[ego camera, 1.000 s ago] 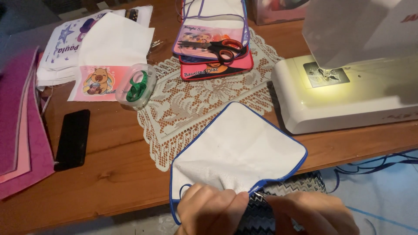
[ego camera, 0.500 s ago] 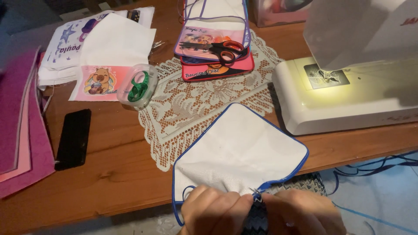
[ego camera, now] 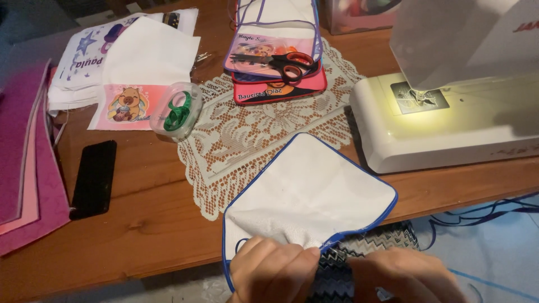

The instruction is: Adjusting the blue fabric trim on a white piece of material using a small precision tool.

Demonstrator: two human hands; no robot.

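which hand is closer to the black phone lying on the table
Left. The left hand grips the near edge of the white blue-trimmed cloth, below and right of the black phone. The right hand sits farther right, beyond the left.

At the near edge of the wooden table (ego camera: 151, 224) both hands work on a white cloth piece with blue trim (ego camera: 314, 191). The left hand (ego camera: 272, 272) pinches its near border, and the right hand (ego camera: 407, 275) is just beside, low in the picture. The cloth lies partly on a lace doily (ego camera: 247, 134). A white sewing machine (ego camera: 449, 123) with its lamp on stands at the right edge. Scissors (ego camera: 283, 62) rest on printed bibs at the far edge. A black phone (ego camera: 94, 178) and pink sheets (ego camera: 25, 168) lie at the left edge.
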